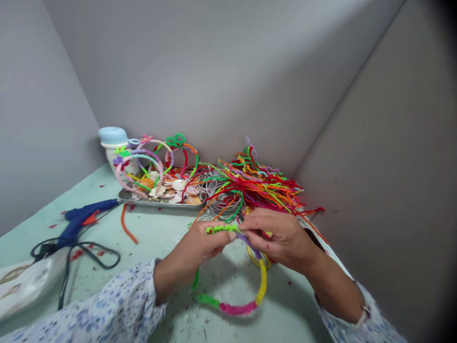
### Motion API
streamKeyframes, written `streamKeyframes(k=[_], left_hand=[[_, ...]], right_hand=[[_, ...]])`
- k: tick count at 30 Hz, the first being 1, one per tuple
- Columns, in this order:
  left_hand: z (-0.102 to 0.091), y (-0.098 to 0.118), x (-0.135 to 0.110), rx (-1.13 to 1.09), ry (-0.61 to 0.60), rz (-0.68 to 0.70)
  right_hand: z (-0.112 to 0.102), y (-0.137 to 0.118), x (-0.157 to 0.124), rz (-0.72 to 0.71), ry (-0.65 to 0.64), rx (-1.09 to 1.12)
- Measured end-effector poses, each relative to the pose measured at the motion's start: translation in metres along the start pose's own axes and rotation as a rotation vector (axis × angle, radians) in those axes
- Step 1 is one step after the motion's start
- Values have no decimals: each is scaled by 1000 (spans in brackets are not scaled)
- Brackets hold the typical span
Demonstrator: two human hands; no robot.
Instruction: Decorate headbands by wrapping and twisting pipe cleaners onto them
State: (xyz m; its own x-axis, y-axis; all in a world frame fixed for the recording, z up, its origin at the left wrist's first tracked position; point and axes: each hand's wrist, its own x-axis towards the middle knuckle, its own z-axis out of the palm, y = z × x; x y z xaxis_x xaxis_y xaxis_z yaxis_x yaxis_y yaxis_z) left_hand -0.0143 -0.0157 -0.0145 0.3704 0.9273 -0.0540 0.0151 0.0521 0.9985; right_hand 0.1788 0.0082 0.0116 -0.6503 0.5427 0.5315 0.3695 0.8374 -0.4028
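Observation:
My left hand (202, 247) and my right hand (280, 236) meet above the pale green table. Both pinch a hoop-shaped headband (237, 307) wrapped in green, pink and yellow pipe cleaner. Between the fingertips runs a bright green pipe cleaner (222, 229), with a purple strand beside my right fingers. The hoop's lower arc hangs below my wrists. A heap of loose coloured pipe cleaners (259, 183) lies just behind my hands.
A metal tray (157, 202) with shells and finished wrapped headbands (153, 157) stands at the back, a white jar with blue lid (113, 143) behind it. A blue glue gun (84, 219) with black cord lies left, a white bag (24, 283) nearer. Grey walls enclose the table.

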Motion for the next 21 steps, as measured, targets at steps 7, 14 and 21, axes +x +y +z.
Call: streamKeyframes(k=[7, 14, 21], left_hand=[[0, -1, 0, 30, 35, -4], [0, -2, 2, -18, 45, 4], [0, 0, 1, 14, 59, 13]], right_hand=[[-4, -6, -2, -1, -44, -51], [1, -12, -4, 68, -36, -82], [0, -16, 0, 165, -9, -89]])
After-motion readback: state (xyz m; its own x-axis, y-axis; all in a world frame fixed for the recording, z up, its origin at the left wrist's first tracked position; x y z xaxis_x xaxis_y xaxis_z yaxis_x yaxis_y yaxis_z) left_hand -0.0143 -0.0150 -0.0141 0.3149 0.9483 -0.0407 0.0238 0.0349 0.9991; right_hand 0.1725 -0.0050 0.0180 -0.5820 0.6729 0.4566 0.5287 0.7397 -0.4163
